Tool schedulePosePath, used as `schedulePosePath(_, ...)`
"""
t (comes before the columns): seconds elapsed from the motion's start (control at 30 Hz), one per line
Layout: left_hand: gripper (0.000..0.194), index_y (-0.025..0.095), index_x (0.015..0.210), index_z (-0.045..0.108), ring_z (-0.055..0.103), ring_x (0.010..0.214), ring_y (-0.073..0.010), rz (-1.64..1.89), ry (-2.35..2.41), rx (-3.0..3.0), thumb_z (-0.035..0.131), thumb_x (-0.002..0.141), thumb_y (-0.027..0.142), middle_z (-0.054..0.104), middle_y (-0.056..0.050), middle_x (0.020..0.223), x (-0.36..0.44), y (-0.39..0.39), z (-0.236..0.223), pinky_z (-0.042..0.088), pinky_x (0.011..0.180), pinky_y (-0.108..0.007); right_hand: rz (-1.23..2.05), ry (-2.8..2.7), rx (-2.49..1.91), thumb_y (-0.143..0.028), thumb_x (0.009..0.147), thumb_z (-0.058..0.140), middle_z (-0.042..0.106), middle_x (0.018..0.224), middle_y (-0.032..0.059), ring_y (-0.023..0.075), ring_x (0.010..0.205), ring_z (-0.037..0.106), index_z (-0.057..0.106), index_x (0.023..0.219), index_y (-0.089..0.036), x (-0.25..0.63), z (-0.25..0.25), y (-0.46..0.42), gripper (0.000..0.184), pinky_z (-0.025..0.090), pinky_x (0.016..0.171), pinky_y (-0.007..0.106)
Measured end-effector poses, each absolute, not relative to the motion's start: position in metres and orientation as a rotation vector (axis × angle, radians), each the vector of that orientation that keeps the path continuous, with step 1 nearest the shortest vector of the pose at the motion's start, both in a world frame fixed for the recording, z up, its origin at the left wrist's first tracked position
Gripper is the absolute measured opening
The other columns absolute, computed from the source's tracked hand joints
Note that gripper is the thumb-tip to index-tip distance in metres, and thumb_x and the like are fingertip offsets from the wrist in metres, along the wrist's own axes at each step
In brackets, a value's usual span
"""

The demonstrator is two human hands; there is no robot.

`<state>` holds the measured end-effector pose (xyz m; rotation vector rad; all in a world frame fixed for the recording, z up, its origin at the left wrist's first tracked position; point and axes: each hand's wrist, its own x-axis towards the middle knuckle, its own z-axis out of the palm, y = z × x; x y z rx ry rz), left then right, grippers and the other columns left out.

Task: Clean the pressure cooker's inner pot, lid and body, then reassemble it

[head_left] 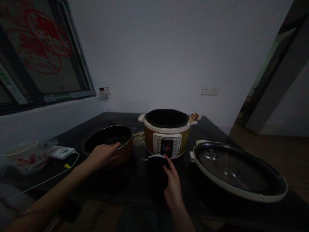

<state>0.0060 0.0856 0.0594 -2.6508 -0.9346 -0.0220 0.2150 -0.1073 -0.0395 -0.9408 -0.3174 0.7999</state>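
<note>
On the left of the dark table stands a round brown pot (126, 151) with a dark inside. My left hand (103, 154) is at its near rim, fingers over the edge and thumb outside; the fingertips are partly hidden. My right hand (173, 180) is closed on the right side of a black object with a pale top edge (156, 174), its kind too dark to make out. Just behind it is an electric cooker (149, 138), open on top, with a control panel and a dark inner pot (166, 117). A thin light rod (143, 159) shows left of the black object.
At right lies a large lid (236, 174) with a pale rim. A bowl wrapped in plastic (26, 154) and a white device (61, 152) with a cable sit at left. Wall sockets (209, 91) are behind the table (116, 117), below a window (43, 48) at left.
</note>
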Motion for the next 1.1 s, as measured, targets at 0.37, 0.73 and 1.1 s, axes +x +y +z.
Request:
schedulePosePath(0.37,0.036,0.023,0.124,0.051,0.043,0.13,-0.0228,-1.938,-0.842,-3.218,0.051,0.089,0.033,0.05,-0.009,0.136,0.113,0.012,0.017,0.033,0.109,-0.041,0.222,-0.541,-1.279,-0.034,0.081,0.049,0.038,0.149,0.0077,0.0218,0.139,0.032,0.04,0.142,-0.018,0.267,-0.043,-0.122,0.063,0.02,0.116,0.043)
schedulePosePath(0.73,0.07,0.028,0.151,0.008,-0.015,0.143,-0.0142,-2.438,-1.27,-3.193,0.045,0.092,0.042,-0.012,0.0,0.158,0.199,0.01,-0.024,-0.007,0.115,-0.038,-0.037,-0.781,-1.454,-0.006,0.077,0.031,0.032,0.152,0.007,0.0151,0.14,0.028,0.031,0.145,-0.01,0.272,-0.053,-0.083,0.069,0.02,0.117,0.039)
schedulePosePath(1.1,0.071,0.028,0.15,0.002,-0.015,0.143,-0.0131,-2.388,-1.279,-3.153,0.043,0.093,0.037,-0.013,-0.002,0.159,0.215,0.037,-0.026,-0.005,0.115,-0.04,-0.032,-0.863,-1.491,0.005,0.071,0.028,0.025,0.153,0.0037,0.0138,0.141,0.024,0.025,0.148,-0.016,0.283,-0.058,-0.064,0.079,0.021,0.116,0.041)
